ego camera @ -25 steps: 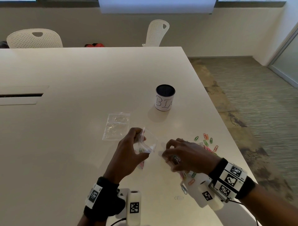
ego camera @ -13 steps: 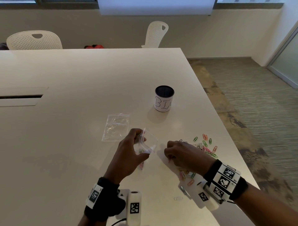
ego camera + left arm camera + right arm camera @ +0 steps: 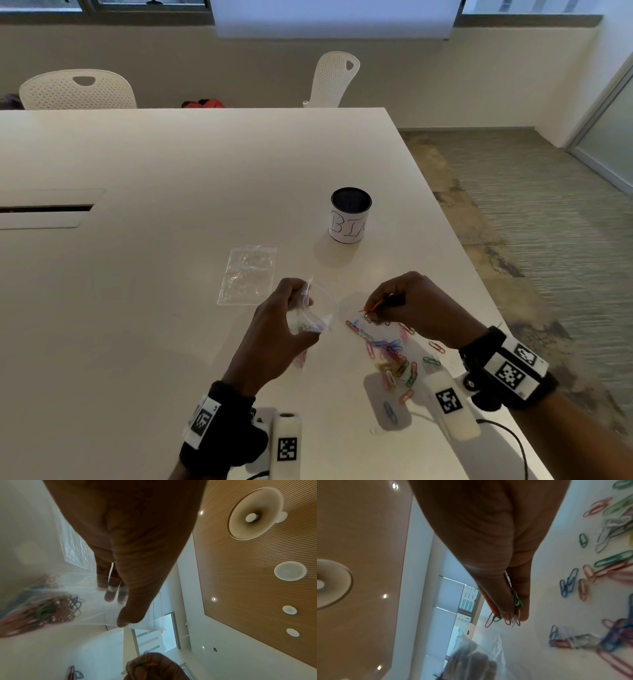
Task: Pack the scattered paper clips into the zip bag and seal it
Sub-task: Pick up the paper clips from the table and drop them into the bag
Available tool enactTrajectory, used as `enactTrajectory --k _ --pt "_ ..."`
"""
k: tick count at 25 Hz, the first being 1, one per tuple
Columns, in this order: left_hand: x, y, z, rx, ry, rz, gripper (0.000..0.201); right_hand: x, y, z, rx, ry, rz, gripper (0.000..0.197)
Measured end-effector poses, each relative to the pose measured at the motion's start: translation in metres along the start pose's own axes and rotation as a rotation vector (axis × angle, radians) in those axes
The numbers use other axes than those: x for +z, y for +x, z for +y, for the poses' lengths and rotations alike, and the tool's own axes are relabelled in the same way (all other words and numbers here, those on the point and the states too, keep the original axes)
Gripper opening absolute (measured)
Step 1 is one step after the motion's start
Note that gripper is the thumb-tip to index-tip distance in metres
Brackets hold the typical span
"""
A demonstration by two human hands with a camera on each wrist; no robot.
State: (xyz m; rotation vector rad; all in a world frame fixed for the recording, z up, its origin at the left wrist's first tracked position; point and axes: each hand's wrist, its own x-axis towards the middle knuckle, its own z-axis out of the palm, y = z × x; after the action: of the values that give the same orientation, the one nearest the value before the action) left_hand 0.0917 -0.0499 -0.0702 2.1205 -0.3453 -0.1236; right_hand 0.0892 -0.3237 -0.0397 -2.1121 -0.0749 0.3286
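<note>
My left hand (image 3: 274,329) holds a clear zip bag (image 3: 320,310) up off the table, thumb and fingers pinching its rim so the mouth gapes toward the right. Coloured paper clips (image 3: 46,609) lie in the bag's bottom. My right hand (image 3: 407,305) hovers just right of the bag's mouth and pinches a small bunch of clips (image 3: 508,615) between thumb and fingers. Below that hand several loose clips (image 3: 390,353) are scattered on the white table (image 3: 154,308), reaching toward the right wrist.
A second clear bag (image 3: 248,274) lies flat on the table behind the left hand. A white cup with a dark rim (image 3: 350,216) stands farther back. The table's right edge (image 3: 479,291) runs close beside the clips. Two white chairs stand at the far side.
My right hand has risen from the clip pile with a bunch of clips and moved up beside the bag's mouth. The left hand keeps the bag in the same spot.
</note>
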Motion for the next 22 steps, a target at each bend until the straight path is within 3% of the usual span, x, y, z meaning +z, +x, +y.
enactTrajectory --k 3,7,11,14,22 --pt "0.0 -0.001 0.001 -0.001 -0.001 -0.006 0.061 -0.005 -0.005 -0.02 0.015 0.087 -0.003 0.013" --pt "0.001 -0.001 0.002 -0.002 0.002 -0.009 0.061 -0.002 -0.006 -0.055 -0.113 0.085 -0.011 0.013" --pt "0.002 0.0 0.002 0.004 0.012 -0.016 0.062 0.016 0.007 -0.076 -0.324 -0.167 0.014 0.011" --pt "0.001 0.0 0.002 0.011 0.009 -0.015 0.062 0.029 0.017 -0.083 -0.416 -0.345 -0.045 0.012" --pt "0.002 0.002 0.0 0.0 0.01 -0.021 0.063 0.039 0.026 -0.085 -0.407 -0.388 -0.061 0.012"
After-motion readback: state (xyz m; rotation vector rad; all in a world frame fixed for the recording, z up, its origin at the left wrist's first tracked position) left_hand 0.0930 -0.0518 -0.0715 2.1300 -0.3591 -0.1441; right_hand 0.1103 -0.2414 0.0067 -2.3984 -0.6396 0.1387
